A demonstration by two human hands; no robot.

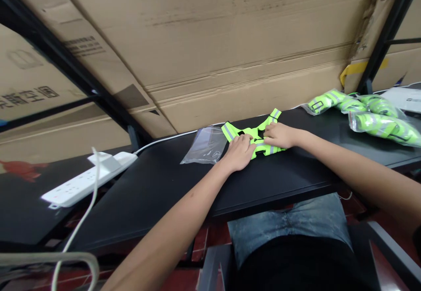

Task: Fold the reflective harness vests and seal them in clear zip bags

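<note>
A neon-green reflective vest (234, 131) with grey stripes lies folded on the black table (154, 185). My left hand (237, 152) rests on its near left part, fingers curled and pressing down on the fabric. My right hand (278, 134) presses its right side, fingers bent onto the straps. Just left of the vest lies a clear plastic bag (205, 146), flat on the table.
A pile of bagged green vests (371, 114) sits at the far right. On the left lie a white power strip (86, 180) and a white cable (79, 225). Large cardboard sheets (210, 45) and a black metal frame stand behind the table.
</note>
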